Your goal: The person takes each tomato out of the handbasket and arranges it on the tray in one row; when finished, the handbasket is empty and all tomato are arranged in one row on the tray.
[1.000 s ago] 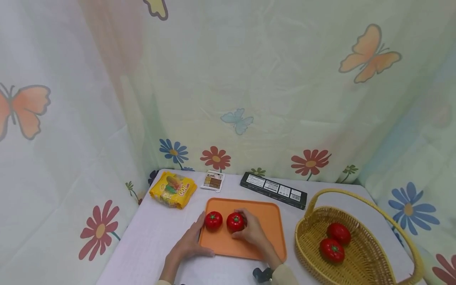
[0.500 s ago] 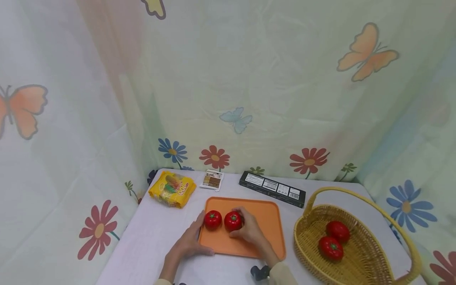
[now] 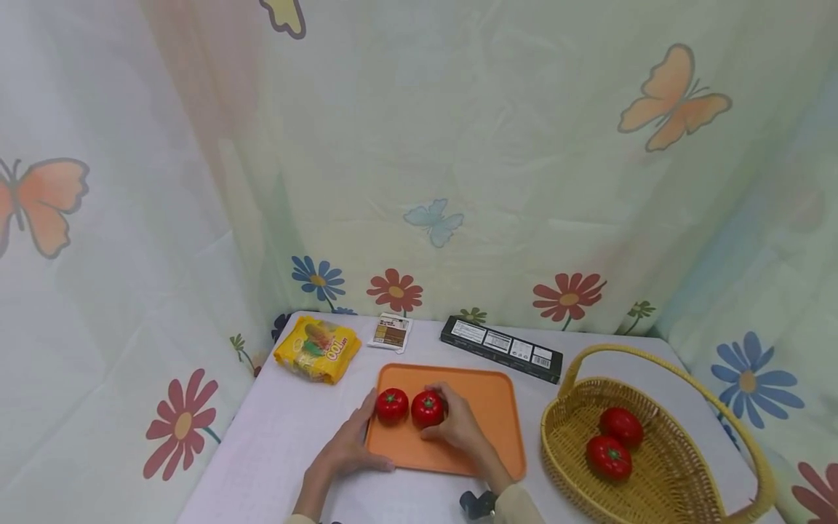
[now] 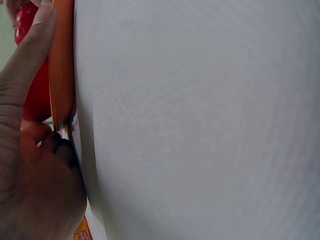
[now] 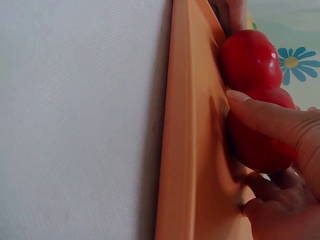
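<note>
Two red tomatoes with green stem tops sit on an orange tray (image 3: pixel 458 455). My right hand (image 3: pixel 461 426) holds the right tomato (image 3: pixel 427 409) between thumb and fingers. Its thumb (image 5: pixel 270 117) lies across the near side of that tomato in the right wrist view. Close to its left is the other tomato (image 3: pixel 392 405), and in the right wrist view the two look touching. My left hand (image 3: pixel 350 440) grips the tray's near left corner, fingers along the left rim and thumb at the front edge. Those fingertips come close to the left tomato; contact is unclear.
A yellow wicker basket (image 3: pixel 556 444) with a tall handle stands at the right, with two tomatoes (image 3: pixel 615 440) inside. Behind the tray lie a yellow snack bag (image 3: pixel 318 349), a small white-and-brown packet (image 3: pixel 390 332) and a long black box (image 3: pixel 500 349).
My right hand has slid its tomato a little left, nearer to the other tomato. The left hand has kept its place on the tray.
</note>
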`<state>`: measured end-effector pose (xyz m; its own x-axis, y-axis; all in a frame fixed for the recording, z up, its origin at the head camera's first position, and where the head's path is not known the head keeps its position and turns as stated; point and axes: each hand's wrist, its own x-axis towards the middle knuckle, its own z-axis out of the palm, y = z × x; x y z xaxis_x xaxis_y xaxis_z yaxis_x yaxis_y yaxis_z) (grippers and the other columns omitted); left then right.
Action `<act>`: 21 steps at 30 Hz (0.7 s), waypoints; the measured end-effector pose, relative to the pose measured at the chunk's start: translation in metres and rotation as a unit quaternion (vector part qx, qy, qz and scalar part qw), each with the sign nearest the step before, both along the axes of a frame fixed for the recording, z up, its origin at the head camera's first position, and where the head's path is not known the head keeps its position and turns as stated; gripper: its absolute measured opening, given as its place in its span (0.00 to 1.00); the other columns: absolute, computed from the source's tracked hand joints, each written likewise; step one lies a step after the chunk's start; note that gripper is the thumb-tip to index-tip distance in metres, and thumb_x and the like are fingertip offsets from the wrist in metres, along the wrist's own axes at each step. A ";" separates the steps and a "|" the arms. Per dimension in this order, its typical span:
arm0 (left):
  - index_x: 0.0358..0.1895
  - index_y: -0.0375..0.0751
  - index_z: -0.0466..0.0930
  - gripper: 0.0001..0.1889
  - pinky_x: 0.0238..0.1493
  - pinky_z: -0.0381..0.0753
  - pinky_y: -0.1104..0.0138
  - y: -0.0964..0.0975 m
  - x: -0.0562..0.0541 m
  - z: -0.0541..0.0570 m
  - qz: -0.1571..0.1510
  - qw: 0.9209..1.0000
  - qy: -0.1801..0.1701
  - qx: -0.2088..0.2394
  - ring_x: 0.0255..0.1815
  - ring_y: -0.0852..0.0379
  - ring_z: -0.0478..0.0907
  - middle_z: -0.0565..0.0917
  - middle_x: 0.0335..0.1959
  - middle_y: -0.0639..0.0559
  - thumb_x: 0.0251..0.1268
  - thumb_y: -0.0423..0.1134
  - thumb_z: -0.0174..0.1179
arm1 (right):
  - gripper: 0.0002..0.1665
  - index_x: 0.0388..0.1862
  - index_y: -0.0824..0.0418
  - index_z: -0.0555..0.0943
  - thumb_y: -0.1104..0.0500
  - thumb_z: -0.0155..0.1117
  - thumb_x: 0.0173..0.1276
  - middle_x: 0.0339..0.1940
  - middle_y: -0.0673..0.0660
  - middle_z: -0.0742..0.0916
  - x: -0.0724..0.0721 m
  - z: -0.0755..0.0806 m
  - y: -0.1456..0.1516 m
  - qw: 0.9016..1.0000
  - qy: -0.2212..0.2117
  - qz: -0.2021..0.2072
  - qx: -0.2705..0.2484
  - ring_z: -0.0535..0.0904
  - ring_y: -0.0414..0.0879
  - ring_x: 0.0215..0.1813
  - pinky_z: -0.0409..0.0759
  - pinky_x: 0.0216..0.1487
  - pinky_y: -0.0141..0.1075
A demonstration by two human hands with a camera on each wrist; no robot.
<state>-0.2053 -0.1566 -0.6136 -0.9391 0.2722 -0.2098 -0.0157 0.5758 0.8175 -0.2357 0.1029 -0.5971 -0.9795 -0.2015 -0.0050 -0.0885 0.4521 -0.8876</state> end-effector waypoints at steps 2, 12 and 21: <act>0.91 0.55 0.44 0.77 0.82 0.54 0.30 0.001 0.000 0.000 0.001 1.000 -0.001 -0.001 0.89 0.33 0.46 0.52 0.90 0.46 0.38 0.59 0.90 | 0.49 0.71 0.61 0.76 0.68 0.90 0.50 0.67 0.63 0.85 0.000 0.000 0.001 1.000 0.000 0.002 -0.002 0.75 0.67 0.74 0.78 0.73 0.62; 0.91 0.53 0.45 0.77 0.81 0.54 0.28 0.003 0.001 0.000 0.009 1.000 -0.013 -0.011 0.88 0.30 0.47 0.53 0.90 0.45 0.37 0.60 0.90 | 0.60 0.81 0.64 0.67 0.68 0.89 0.52 0.77 0.68 0.78 0.001 0.003 0.009 0.998 -0.002 0.031 -0.048 0.70 0.70 0.80 0.74 0.76 0.61; 0.91 0.53 0.45 0.77 0.83 0.53 0.30 0.002 0.002 0.002 0.008 1.000 -0.005 -0.006 0.89 0.31 0.46 0.52 0.90 0.46 0.37 0.60 0.89 | 0.60 0.83 0.66 0.65 0.65 0.88 0.55 0.81 0.70 0.73 0.015 0.063 0.032 0.996 0.004 0.085 -0.028 0.65 0.73 0.82 0.69 0.78 0.65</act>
